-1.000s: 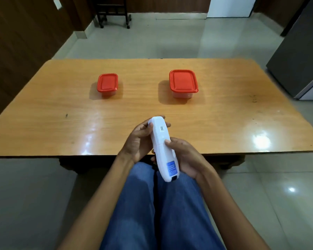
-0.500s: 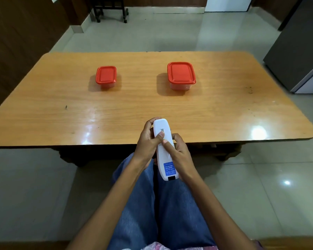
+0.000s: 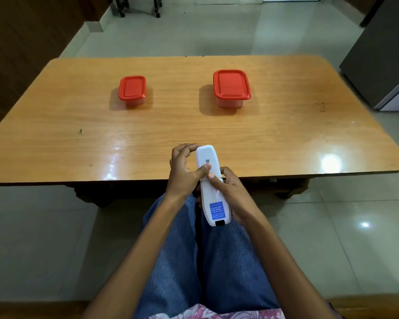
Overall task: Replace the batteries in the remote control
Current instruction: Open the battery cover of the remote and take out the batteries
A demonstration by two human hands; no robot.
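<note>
Your left hand [image 3: 182, 171] and right hand [image 3: 234, 192] both grip the long white plastic remote control [image 3: 213, 192]. It is back side up, held over your lap in blue jeans [image 3: 182, 249], right at the near edge of the glossy orange-brown wooden worktop [image 3: 55, 134]. The long axis points away from you: far end over the worktop edge, near end over your thighs. I can't tell how high it sits above either.

Grip detail:
- Left hand: fingers curled round the far half from the left, left thumb [image 3: 203, 169] laid across the back.
- Right hand: wrapped round the near half from the right, right thumb [image 3: 214, 179] on the back.
- The 2 thumb tips meet about mid-body. A faint cross seam shows just there; can't tell if the cover is lifted.

Markings on the back: a small dark code sticker [image 3: 207, 160] on the far half, a blue rectangular label [image 3: 217, 210] with white print near your end, and a black patch at the very tip.

On the far half of the worktop stand 2 clear plastic boxes, lids on and well apart: the small red-lidded box [image 3: 132, 90] left, the larger red-lidded box [image 3: 231, 87] right. A grey cabinet [image 3: 382, 54] stands on the pale tiled floor [image 3: 217, 31] off the right end.
</note>
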